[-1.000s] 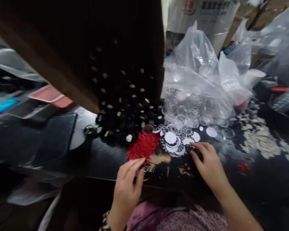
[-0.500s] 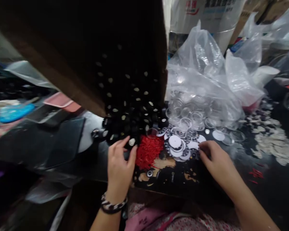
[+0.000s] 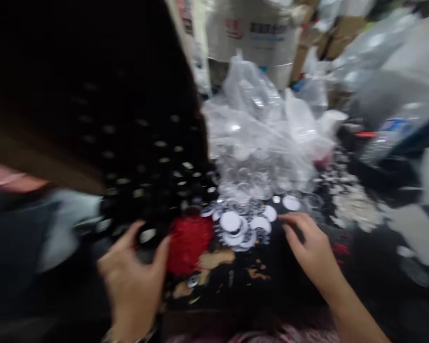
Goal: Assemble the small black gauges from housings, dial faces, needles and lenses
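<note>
Both hands' fingers are parted: left hand [image 3: 134, 281] wide around black piece [image 3: 147, 236], right hand [image 3: 312, 250] narrowly; grips unclear

White container behind the worktop

Red and dark print marks the white container [image 3: 253, 43] at the back of the worktop [image 3: 289, 286]. Brown cardboard [image 3: 346, 35] stands to the container's right, with crumpled clear plastic [image 3: 372, 52] farther right. Nearer than the container, well to its right, lie a blue-labelled bottle [image 3: 381, 140] and a pale sheet [image 3: 420, 233]. Far to its left shows a blurred pink tray [image 3: 14, 178].
</note>
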A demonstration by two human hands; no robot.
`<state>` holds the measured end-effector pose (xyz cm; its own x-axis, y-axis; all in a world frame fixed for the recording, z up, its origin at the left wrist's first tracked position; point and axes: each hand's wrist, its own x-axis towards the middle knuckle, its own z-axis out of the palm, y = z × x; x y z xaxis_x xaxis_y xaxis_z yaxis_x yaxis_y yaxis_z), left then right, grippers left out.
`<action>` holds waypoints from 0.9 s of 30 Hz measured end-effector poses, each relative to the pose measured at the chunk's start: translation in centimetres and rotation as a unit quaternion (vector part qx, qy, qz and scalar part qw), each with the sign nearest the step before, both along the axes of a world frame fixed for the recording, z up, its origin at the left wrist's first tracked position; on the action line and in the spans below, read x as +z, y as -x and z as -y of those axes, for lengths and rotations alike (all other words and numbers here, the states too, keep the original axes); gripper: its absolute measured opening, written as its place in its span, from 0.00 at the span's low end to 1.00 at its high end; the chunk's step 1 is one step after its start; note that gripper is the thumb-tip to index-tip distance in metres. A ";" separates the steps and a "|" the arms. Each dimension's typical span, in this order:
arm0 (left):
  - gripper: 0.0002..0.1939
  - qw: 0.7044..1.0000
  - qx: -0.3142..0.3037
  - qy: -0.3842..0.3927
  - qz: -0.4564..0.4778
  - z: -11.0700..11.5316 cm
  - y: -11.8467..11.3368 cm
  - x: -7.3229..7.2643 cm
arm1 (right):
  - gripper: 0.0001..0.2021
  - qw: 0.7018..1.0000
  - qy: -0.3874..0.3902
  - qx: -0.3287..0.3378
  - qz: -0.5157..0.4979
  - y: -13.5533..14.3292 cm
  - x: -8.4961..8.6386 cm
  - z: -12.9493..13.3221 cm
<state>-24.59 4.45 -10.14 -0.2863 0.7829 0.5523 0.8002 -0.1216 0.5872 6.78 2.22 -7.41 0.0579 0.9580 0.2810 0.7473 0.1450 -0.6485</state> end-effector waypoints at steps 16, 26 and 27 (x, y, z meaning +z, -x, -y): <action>0.18 0.816 -0.186 0.307 0.454 8.0 -4.7 -0.1 | 0.09 0.903 0.261 0.233 -0.250 9.2 1.8 0.9; 0.23 0.665 -0.071 0.191 0.718 4.9 -3.0 1.0 | 0.16 0.974 0.005 0.151 0.169 7.5 -0.5 -4.1; 0.23 0.665 -0.080 0.181 0.721 4.6 -2.8 1.2 | 0.17 0.976 -0.015 0.160 0.150 7.0 -1.2 -4.0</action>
<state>-21.83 -0.17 -8.92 -0.2118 0.8736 -0.4381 -0.6309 0.2201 0.7440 -0.22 6.17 -8.64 -0.3317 0.9049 0.2668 0.8162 0.4171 -0.3998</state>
